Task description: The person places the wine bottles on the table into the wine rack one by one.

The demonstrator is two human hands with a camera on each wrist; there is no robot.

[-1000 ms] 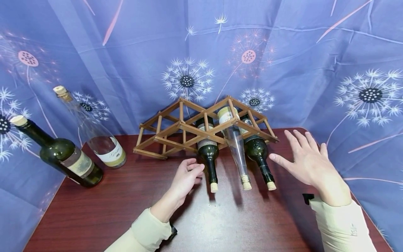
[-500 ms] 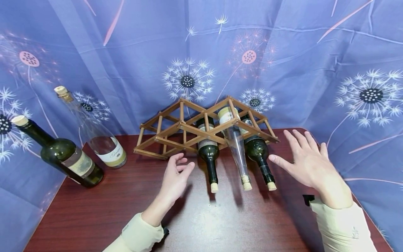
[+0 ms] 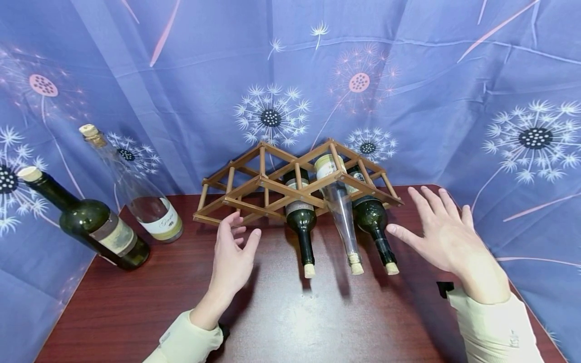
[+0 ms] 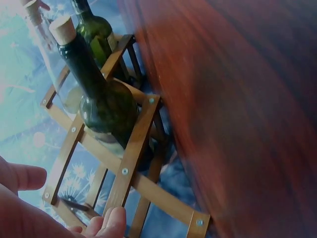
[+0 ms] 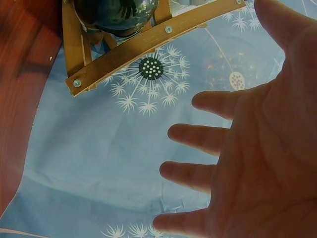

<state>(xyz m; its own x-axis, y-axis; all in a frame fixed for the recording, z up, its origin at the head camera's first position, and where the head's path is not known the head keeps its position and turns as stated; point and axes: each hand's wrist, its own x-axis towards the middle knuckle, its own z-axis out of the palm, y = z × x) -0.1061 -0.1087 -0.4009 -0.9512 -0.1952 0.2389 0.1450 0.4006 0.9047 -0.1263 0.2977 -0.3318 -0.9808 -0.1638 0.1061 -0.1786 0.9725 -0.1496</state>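
Observation:
A wooden wine rack (image 3: 245,189) stands at the back of the table. Three corked bottles lie in it, necks toward me: a green wine bottle (image 3: 301,220), a clear bottle (image 3: 341,212) and another green wine bottle (image 3: 371,216) at the right. My left hand (image 3: 230,259), fingers loosely bent and thumb apart, is in front of the rack's left part and holds nothing. In the left wrist view its fingertips (image 4: 116,220) overlap a rack slat. My right hand (image 3: 447,242) is spread beside the rack's right end, also holding nothing.
On the table's left side stand a corked green wine bottle (image 3: 97,229) and a corked clear bottle (image 3: 152,209) with a white label. A blue dandelion-print cloth (image 3: 204,91) hangs behind and beside the dark red table (image 3: 150,307).
My left hand has moved left, from beside the nearest green bottle's neck to in front of the rack's left part. My right hand stays almost still. Rack and bottles have not moved.

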